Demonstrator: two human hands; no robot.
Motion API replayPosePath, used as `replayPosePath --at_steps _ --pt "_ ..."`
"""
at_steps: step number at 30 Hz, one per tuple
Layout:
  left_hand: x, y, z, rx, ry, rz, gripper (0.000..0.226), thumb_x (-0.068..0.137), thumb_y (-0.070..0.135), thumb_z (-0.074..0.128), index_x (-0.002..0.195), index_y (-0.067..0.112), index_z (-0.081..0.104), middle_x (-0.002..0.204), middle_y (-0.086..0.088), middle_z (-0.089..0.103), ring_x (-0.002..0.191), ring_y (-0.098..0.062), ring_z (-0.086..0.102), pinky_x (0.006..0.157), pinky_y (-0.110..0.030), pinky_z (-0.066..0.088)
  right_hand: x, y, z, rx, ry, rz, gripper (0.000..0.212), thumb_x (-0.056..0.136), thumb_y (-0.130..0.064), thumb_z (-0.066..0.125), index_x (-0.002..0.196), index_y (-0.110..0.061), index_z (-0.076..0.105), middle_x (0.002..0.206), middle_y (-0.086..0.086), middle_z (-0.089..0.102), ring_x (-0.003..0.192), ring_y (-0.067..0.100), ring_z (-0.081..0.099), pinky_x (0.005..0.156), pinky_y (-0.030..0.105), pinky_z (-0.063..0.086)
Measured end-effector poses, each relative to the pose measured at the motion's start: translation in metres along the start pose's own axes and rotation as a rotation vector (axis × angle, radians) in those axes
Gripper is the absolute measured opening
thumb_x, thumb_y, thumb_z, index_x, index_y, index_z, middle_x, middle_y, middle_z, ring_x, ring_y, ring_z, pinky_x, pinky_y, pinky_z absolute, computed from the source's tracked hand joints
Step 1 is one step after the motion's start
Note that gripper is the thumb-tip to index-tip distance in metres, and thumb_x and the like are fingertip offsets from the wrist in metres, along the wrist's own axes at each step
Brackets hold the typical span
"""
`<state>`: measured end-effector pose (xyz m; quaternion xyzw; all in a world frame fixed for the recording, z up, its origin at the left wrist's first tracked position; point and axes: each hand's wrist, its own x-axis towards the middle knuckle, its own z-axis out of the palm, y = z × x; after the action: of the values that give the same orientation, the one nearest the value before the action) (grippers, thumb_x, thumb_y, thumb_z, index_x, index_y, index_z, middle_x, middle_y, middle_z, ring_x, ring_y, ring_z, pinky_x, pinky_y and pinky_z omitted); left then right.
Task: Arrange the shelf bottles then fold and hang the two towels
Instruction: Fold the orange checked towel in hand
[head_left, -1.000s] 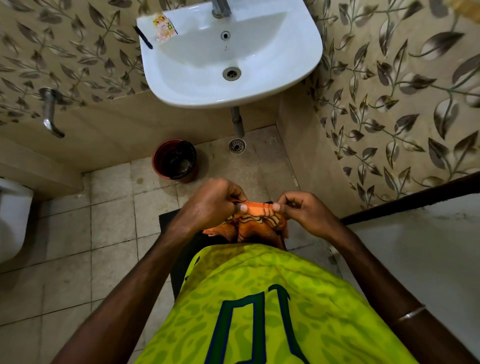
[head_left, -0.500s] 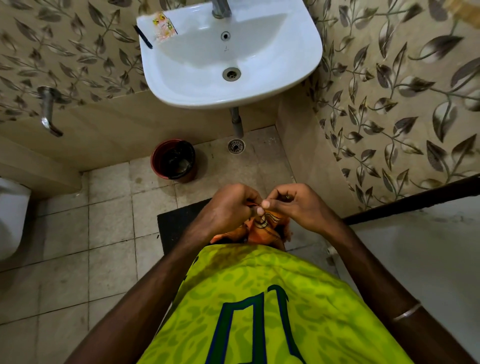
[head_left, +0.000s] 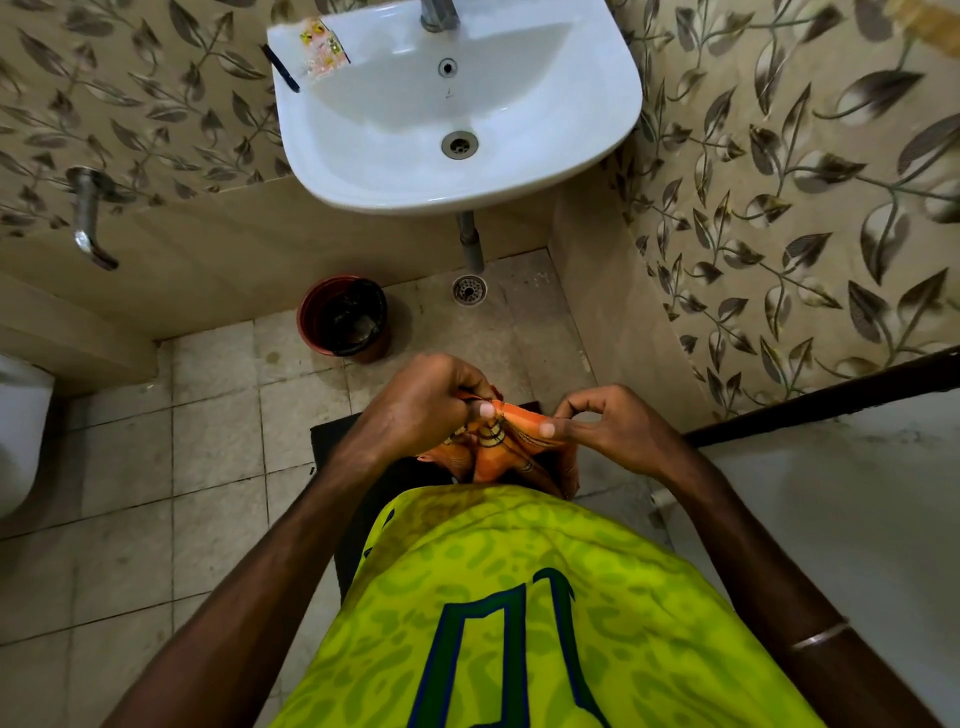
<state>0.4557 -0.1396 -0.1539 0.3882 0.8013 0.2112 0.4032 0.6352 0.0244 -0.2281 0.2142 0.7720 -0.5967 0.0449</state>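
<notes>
An orange towel (head_left: 501, 452) with a dark printed pattern hangs bunched in front of my waist. My left hand (head_left: 421, 405) pinches its top edge on the left side. My right hand (head_left: 608, 426) pinches the same edge a short way to the right, thumb on the cloth. A short stretch of the edge is pulled taut between the two hands. The lower part of the towel is hidden behind my yellow-green shirt. No shelf, bottles or second towel are in view.
A white sink (head_left: 597, 150) juts from the wall ahead, with a packet (head_left: 322, 47) on its rim. On the tiled floor stand a red bin (head_left: 343, 317), a floor drain (head_left: 469, 289) and a dark mat (head_left: 332, 441). A wall tap (head_left: 85, 218) and a toilet (head_left: 21, 426) are at left.
My hands came together half a second ago, bunching the towel's top edge. They have now moved slightly apart again, with a short piece of the edge stretched between them.
</notes>
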Motion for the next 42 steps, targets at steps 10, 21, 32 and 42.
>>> replayPosePath --at_steps 10,21,32,42 --pt "0.005 -0.005 -0.007 0.107 0.066 -0.013 0.014 0.092 0.015 0.068 0.104 0.013 0.074 0.103 -0.002 0.075 0.089 -0.011 0.069 0.080 -0.037 0.060 0.007 0.007 -0.004 -0.012 0.082 -0.031 0.039 0.077 -0.056 0.076 0.073 -0.018 0.072 0.075 0.003 0.069 0.072 0.013 0.064 0.070 0.042 0.052" --pt "0.013 0.005 0.023 0.061 -0.046 0.138 0.034 0.092 0.015 0.066 0.123 0.028 0.068 0.111 0.004 0.074 0.098 -0.011 0.068 0.077 -0.028 0.056 0.019 -0.011 0.003 0.083 0.017 -0.071 0.023 0.088 -0.035 0.076 0.078 -0.014 0.074 0.067 -0.004 0.063 0.065 0.007 0.054 0.064 0.033 0.041" --pt "0.014 0.009 0.007 0.101 -0.025 0.067 0.014 0.095 0.009 0.061 0.098 0.017 0.073 0.095 0.004 0.071 0.089 -0.010 0.064 0.075 -0.035 0.056 0.012 -0.009 -0.005 0.083 -0.009 -0.038 0.041 0.073 -0.058 0.077 0.083 -0.018 0.077 0.084 0.006 0.076 0.080 0.030 0.071 0.074 0.051 0.057" --pt "0.014 0.007 -0.008 0.106 -0.003 0.036 0.012 0.094 0.011 0.063 0.097 0.014 0.074 0.096 0.002 0.073 0.091 -0.011 0.067 0.078 -0.037 0.059 0.006 0.001 -0.015 0.011 0.007 -0.019 0.031 0.075 -0.054 0.077 0.070 -0.023 0.072 0.087 -0.003 0.076 0.089 0.015 0.072 0.090 0.042 0.054"
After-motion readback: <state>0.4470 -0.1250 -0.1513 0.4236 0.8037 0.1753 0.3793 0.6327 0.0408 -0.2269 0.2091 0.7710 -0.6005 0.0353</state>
